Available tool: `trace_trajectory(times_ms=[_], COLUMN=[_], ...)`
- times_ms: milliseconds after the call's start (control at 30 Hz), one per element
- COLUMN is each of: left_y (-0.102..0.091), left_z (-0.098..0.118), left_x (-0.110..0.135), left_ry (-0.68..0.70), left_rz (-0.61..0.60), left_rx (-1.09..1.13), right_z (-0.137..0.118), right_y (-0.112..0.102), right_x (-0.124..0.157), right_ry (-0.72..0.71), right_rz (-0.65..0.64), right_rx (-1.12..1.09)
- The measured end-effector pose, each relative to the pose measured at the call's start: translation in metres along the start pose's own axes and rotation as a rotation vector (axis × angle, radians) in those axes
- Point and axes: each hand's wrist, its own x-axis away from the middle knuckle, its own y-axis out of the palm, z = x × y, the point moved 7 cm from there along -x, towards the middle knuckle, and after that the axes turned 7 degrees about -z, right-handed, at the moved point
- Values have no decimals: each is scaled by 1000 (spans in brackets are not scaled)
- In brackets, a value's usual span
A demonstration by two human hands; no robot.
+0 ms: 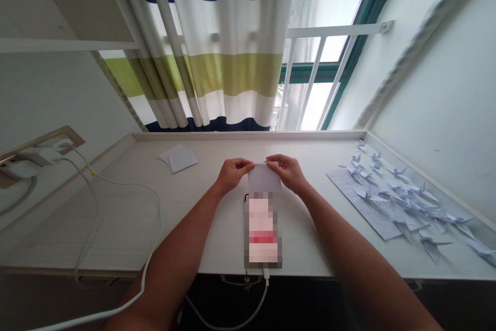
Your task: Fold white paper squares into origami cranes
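Observation:
A small white sheet of paper (pixel 264 178) is held up by its top edge between my two hands. My left hand (pixel 234 173) pinches its upper left corner between thumb and fingers. At the upper right corner, my right hand (pixel 285 170) grips the paper in the same way. Just below the paper lies a phone (pixel 263 233) with a blurred screen, and a white charging cable (pixel 266 277) runs from its lower end. Both forearms rest over the white desk (pixel 217 248).
Several folded paper cranes (pixel 406 196) crowd the desk's right side, some on a printed sheet (pixel 362 207). Loose paper squares (pixel 179 158) lie at the back left. White cables trail from plugs (pixel 42 155) across the left side. A striped curtain (pixel 232 42) hangs behind the desk.

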Motion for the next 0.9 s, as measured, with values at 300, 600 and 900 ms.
trace_trajectory(times_ms=[300,600,900], left_y=[1,8,1], left_z=[-4,-7,-11], left_x=[-1,-1,-4], left_ry=[-68,-75,-80], left_rz=[-30,-31,37], left_rx=[44,121,126], right_z=[8,0,0], right_y=[4,6,-29], right_x=[0,1,1], right_ry=[83,94,38], right_rz=[-21,-6,258], right_rx=[-99,-148,-222])
